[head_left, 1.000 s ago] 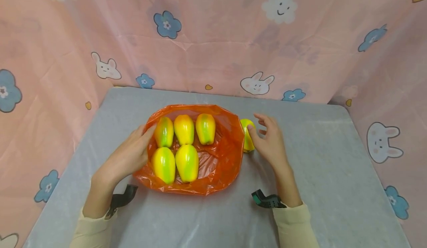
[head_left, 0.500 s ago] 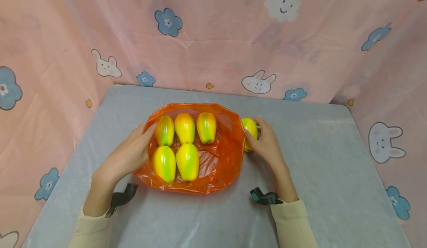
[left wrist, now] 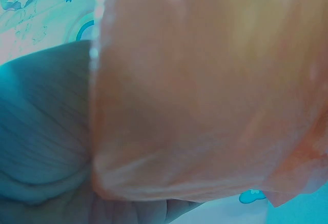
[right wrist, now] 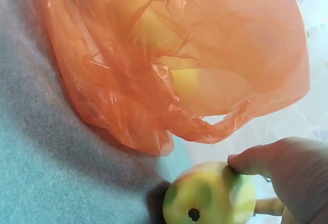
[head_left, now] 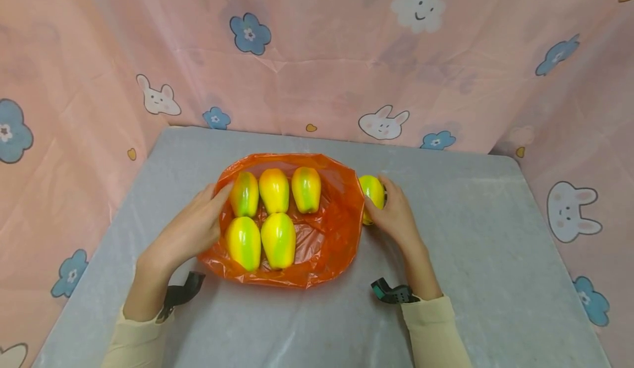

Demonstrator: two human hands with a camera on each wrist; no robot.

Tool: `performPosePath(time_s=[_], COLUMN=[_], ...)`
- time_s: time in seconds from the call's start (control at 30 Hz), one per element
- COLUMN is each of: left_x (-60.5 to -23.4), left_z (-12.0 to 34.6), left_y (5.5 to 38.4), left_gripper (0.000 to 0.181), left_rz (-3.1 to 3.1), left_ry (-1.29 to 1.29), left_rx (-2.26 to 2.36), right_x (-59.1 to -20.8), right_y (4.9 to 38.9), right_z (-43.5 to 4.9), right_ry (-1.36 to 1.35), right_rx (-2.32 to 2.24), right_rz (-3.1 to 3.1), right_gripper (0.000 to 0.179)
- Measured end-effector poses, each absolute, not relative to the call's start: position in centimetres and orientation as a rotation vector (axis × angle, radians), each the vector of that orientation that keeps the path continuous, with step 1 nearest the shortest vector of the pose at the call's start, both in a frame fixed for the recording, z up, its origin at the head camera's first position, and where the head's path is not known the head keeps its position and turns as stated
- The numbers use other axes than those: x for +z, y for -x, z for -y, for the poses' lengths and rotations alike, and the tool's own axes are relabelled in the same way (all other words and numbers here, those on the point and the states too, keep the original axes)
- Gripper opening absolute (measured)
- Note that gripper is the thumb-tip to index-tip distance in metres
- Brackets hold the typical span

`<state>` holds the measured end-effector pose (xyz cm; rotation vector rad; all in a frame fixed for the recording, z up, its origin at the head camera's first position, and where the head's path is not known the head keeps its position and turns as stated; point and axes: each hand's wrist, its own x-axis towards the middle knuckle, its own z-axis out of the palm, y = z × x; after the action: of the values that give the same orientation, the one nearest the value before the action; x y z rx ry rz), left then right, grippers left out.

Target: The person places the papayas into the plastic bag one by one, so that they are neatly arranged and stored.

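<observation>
An orange plastic bag (head_left: 337,236) lies spread wide at its mouth, with several yellow-green papayas (head_left: 278,240) inside in two rows. My left hand (head_left: 190,228) holds the bag's left rim; in the left wrist view the bag's orange film (left wrist: 195,106) covers most of that hand. Outside the bag, just past its right edge, is one more papaya (head_left: 371,193). My right hand (head_left: 395,214) grips it, thumb on the near side and fingers around the far side. The right wrist view shows this papaya's dark stem end (right wrist: 193,214) and my thumb pressing on it.
A grey tabletop (head_left: 485,236) carries everything. Pink printed cloth (head_left: 307,43) hangs behind the table and along both sides. In the right wrist view, a loop of the bag's handle (right wrist: 205,131) hangs close above the held papaya.
My right hand has moved left and closed around the papaya outside the bag, which shifted slightly right. The left hand and the bag stay in place.
</observation>
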<state>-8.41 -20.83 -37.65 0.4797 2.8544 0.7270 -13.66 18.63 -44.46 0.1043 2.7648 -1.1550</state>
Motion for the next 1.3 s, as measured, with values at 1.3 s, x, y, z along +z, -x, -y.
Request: performPosePath(time_s=[1.3], left_x=[-37.7], left_z=[20.9], left_y=[8.4], left_gripper=[0.065], left_rz=[-2.870], left_ry=[-0.509], left_rx=[0.706], right_x=[-41.6], right_y=[12.7], right_z=[-19.8], right_ry=[-0.119], right_rx=[-1.294], right_rz=[-2.842], right_gripper=[0.080])
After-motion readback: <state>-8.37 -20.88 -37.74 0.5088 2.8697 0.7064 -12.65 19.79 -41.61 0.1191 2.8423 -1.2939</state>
